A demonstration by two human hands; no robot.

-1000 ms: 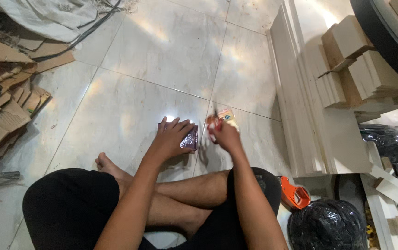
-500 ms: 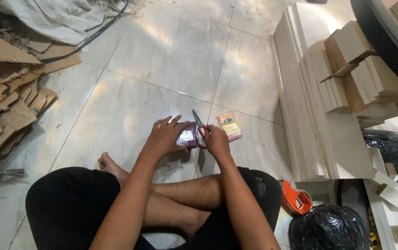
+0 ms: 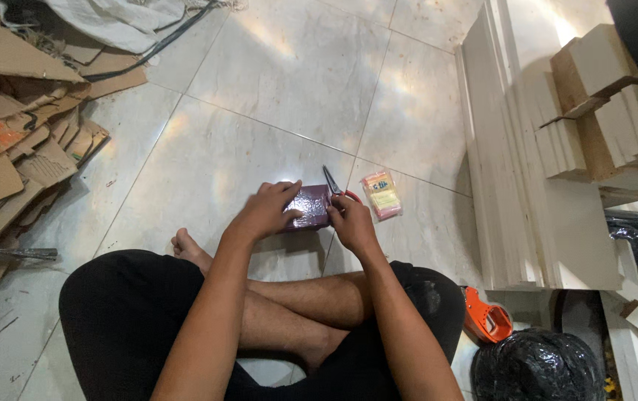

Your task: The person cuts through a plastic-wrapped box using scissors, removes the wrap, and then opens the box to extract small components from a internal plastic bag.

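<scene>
Fingers of the left hand (image 3: 265,213) lie spread over the top of a small glossy dark purple rectangular box (image 3: 308,207), pressing it down on the pale marble-look tiled floor (image 3: 259,104). That purple box sits just ahead of the person's crossed bare legs (image 3: 289,297) and serves as the anchor for everything else. At the box's right edge, the right hand (image 3: 351,225) is clenched around red-handled scissors (image 3: 335,190), whose dark blades rise past the box's far right corner. Just right of the box, beyond the scissors, lies a small clear packet of pastel yellow and pink strips (image 3: 382,196), apart from both hands. Farther right of the box stand stacked white boards (image 3: 512,186). Far left of it, torn brown cardboard scraps (image 3: 14,141) are heaped. Behind and right of the box, near the person's knee, rests an orange tool (image 3: 484,317) beside a black plastic bag (image 3: 538,367).
</scene>
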